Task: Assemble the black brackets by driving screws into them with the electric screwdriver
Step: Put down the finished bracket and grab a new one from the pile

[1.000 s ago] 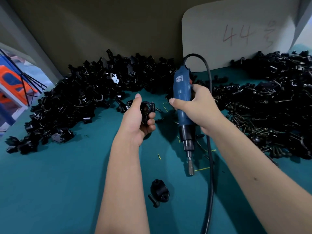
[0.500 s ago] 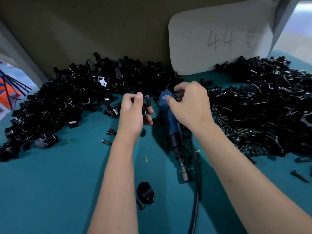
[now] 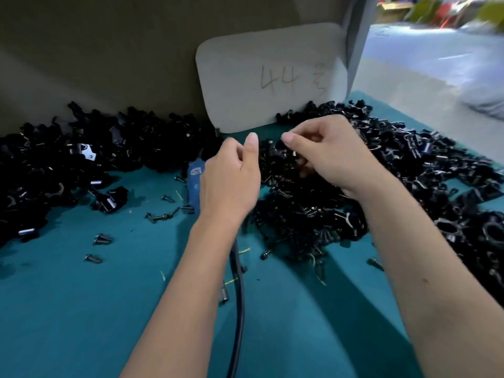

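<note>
My left hand (image 3: 231, 178) is raised over the teal table (image 3: 81, 309) with its back to me. Its fingers curl round a black bracket that the hand hides. To its right, my right hand (image 3: 332, 156) reaches into a heap of black screws (image 3: 300, 222), and its curled fingertips pinch at one. The blue electric screwdriver (image 3: 195, 184) lies on the table behind my left hand with no hand on it. Its bit (image 3: 225, 296) points toward me, next to its black cable (image 3: 238, 309).
Heaps of black brackets lie at the left (image 3: 68, 165) and at the right (image 3: 436, 173). Loose screws (image 3: 102, 238) are scattered on the table at the left. A white board (image 3: 272, 77) marked 44 leans on the cardboard back wall.
My right hand has let go of the screwdriver, which now lies on the table, and has moved into the screw heap. My left hand has shifted right with the bracket.
</note>
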Demonstrator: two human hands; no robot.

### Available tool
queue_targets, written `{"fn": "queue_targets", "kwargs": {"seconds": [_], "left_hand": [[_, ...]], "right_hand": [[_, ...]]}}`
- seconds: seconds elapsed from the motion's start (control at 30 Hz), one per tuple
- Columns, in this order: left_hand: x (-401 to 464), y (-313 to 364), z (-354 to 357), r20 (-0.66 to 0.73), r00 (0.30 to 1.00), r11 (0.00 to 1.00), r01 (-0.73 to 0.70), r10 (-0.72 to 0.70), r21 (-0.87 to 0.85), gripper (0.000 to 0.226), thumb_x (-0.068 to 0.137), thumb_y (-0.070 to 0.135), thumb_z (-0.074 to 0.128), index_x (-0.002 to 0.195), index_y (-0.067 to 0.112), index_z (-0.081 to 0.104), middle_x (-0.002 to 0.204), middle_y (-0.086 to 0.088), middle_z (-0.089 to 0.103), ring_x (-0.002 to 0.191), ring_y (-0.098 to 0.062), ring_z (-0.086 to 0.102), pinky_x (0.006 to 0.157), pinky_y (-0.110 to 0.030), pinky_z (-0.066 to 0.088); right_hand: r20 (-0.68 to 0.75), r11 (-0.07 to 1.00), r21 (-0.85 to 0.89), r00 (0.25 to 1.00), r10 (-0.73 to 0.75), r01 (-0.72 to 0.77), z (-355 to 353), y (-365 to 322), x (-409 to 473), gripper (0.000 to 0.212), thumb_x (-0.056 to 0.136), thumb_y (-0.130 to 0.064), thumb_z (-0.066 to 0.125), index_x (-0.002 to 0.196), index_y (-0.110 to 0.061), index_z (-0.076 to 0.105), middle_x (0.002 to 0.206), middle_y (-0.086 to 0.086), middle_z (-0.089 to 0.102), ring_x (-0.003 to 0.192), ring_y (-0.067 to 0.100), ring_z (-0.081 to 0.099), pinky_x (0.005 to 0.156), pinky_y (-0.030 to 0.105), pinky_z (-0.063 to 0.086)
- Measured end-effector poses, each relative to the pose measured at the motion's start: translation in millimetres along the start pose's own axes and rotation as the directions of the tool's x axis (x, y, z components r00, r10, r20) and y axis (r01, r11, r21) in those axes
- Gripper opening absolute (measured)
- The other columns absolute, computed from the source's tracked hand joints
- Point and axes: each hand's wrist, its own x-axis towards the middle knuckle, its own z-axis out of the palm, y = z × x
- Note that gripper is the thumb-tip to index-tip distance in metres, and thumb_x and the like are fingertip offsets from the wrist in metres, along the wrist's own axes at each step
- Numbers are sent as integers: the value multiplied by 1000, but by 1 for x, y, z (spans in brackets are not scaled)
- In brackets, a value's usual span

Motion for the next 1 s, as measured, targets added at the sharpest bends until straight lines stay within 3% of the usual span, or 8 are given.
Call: {"fn": "queue_targets", "kwargs": {"seconds": [0.17, 0.3, 0.4, 0.53, 0.7, 0.8, 0.9, 1.0], "left_hand": [[-6, 60, 58, 123, 953, 960, -278, 276, 3, 38, 105, 51, 40, 91, 22, 60, 94, -1, 61, 95, -25, 53, 89, -46, 45], [-9, 86, 96, 225, 905, 928, -372, 361, 9, 34, 107, 43, 43, 106, 18, 66, 108, -5, 60, 109, -26, 45, 97, -45, 42], [5, 80, 100, 186, 924, 941, -339, 334, -3, 30, 106, 38, 47, 97, 17, 66, 103, -5, 60, 105, -27, 47, 94, -43, 43], [34, 62, 101, 124, 973, 980, -198, 195, 5, 34, 105, 33, 47, 75, 21, 56, 90, -5, 63, 96, -31, 56, 85, -43, 46], [76, 47, 106, 140, 988, 994, -73, 61, 82, 32, 101, 22, 47, 72, 17, 56, 81, -5, 65, 90, -34, 59, 80, -42, 46], [97, 45, 111, 169, 986, 997, -8, -5, 77, 21, 91, 14, 47, 78, 15, 63, 84, -7, 68, 92, -35, 60, 75, -40, 50], [109, 45, 120, 240, 969, 995, 34, -57, 97, 21, 83, 12, 48, 90, 15, 67, 93, -5, 68, 97, -33, 59, 72, -37, 49], [113, 44, 129, 284, 952, 992, 95, -116, 85, 21, 81, 12, 49, 95, 16, 65, 98, -3, 64, 101, -31, 57, 65, -35, 40]], "right_hand": [[-205, 925, -303, 964, 172, -229, -81, 21, 10, 25, 92, -40, 73, 79, -18, 74, 51, 3, 66, 43, 14, 65, 65, 31, 56], [-270, 818, -480, 941, 206, -317, -97, 34, 14, 13, 92, -28, 72, 93, -17, 79, 82, 7, 70, 83, 28, 65, 81, 31, 51], [-292, 789, -534, 942, 166, -305, -98, 33, 20, 13, 93, -24, 71, 96, -16, 80, 82, 4, 64, 86, 25, 59, 80, 26, 42], [-264, 749, -619, 961, 86, -237, -85, 22, 57, 11, 90, -24, 68, 89, -20, 78, 93, 13, 73, 94, 35, 68, 80, 29, 46], [1, 652, -750, 986, 170, -111, -40, 26, 135, 22, 91, -19, 61, 105, -10, 75, 102, 15, 73, 91, 32, 64, 79, 31, 54], [71, 543, -837, 974, 216, -60, -22, 47, 166, 19, 91, -18, 60, 105, -8, 68, 114, 18, 69, 94, 33, 58, 83, 33, 49], [115, 341, -940, 939, 325, -2, -14, 72, 191, 49, 95, -39, 62, 135, -13, 50, 143, 21, 53, 137, 38, 44, 114, 46, 32], [156, 290, -957, 881, 447, 22, -8, 88, 205, 78, 99, -58, 53, 161, -25, 19, 165, 22, 21, 154, 45, 15, 123, 59, 21]]}}
